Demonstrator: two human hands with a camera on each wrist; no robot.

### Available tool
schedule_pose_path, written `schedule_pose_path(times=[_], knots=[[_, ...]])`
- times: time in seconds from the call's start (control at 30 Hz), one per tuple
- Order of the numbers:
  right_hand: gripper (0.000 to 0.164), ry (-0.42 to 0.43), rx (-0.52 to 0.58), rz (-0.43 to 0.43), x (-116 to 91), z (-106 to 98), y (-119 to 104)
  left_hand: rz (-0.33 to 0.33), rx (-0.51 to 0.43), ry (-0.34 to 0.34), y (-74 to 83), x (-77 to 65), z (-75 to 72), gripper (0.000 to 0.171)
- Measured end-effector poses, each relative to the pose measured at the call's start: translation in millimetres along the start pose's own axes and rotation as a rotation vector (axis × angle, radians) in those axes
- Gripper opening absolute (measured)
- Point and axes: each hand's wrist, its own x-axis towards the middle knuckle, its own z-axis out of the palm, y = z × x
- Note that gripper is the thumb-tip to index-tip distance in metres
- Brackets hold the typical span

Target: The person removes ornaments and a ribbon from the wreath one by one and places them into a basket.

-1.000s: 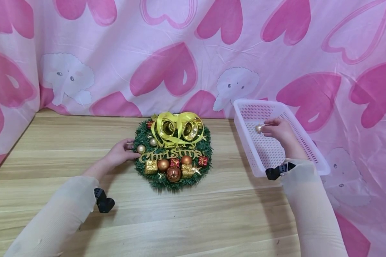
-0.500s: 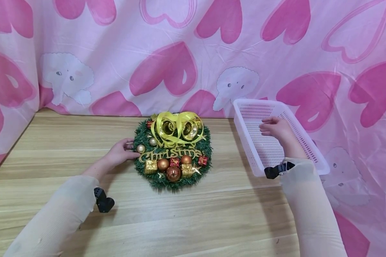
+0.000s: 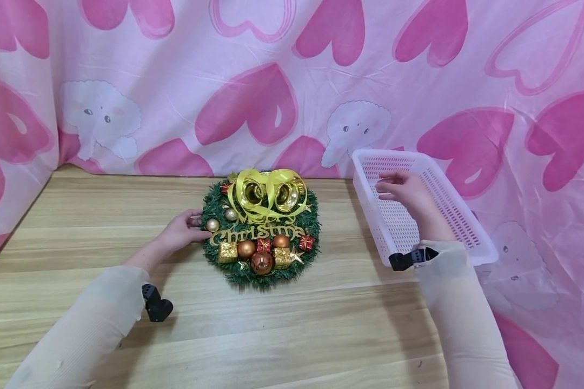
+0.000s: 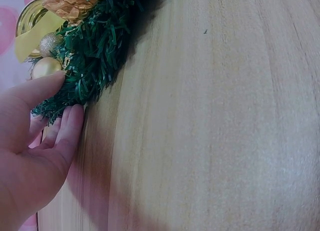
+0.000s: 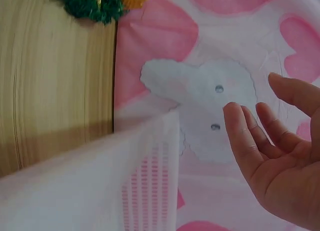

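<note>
A green tinsel Christmas wreath (image 3: 250,278) lies flat on the table, trimmed with gold bells (image 3: 287,197), a yellow ribbon, baubles, small gift boxes and gold "Merry Christmas" lettering. My left hand (image 3: 180,232) holds its left edge; in the left wrist view the thumb lies by a gold bauble (image 4: 46,67) on top and the fingers (image 4: 72,126) reach under the tinsel. Over the white plastic basket (image 3: 373,221), my right hand (image 3: 409,192) hovers with fingers apart. The right wrist view shows nothing between its fingers (image 5: 240,131). The hand and forearm hide part of the basket's inside.
The basket stands at the table's right side, its back end near the pink heart-patterned cloth (image 3: 245,105) that hangs behind and at both sides. The wood-grain table (image 3: 282,335) extends in front of the wreath.
A small gold bauble was in my right fingers one second ago; it left them and is out of sight. That hand has since risen slightly leftward. My left hand and the wreath kept still.
</note>
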Motion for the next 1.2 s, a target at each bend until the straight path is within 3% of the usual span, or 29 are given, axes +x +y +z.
schedule_pose_path(times=[0.17, 0.3, 0.43, 0.8, 1.2], knots=[[0.048, -0.036, 0.045, -0.054, 0.1, 19.7, -5.8, -0.007, -0.001, 0.008, -1.5, -0.4, 0.9, 0.082], [0.044, -0.066, 0.091, -0.148, -1.4, 39.3, -7.6, -0.008, -0.012, 0.009, -0.4, -1.7, 1.6, 0.082], [0.044, -0.159, 0.153, -0.22, -2.9, 58.2, -7.2, -0.009, -0.014, 0.012, 1.4, -2.7, 2.3, 0.081], [0.054, -0.39, 0.121, -0.292, -7.5, 105.8, -6.1, -0.02, -0.02, 0.007, 1.2, -1.7, 1.3, 0.082], [0.058, -0.567, 0.123, -0.284, -5.9, 144.7, 11.2, -0.023, -0.014, 0.001, 0.9, 0.2, 0.7, 0.083]])
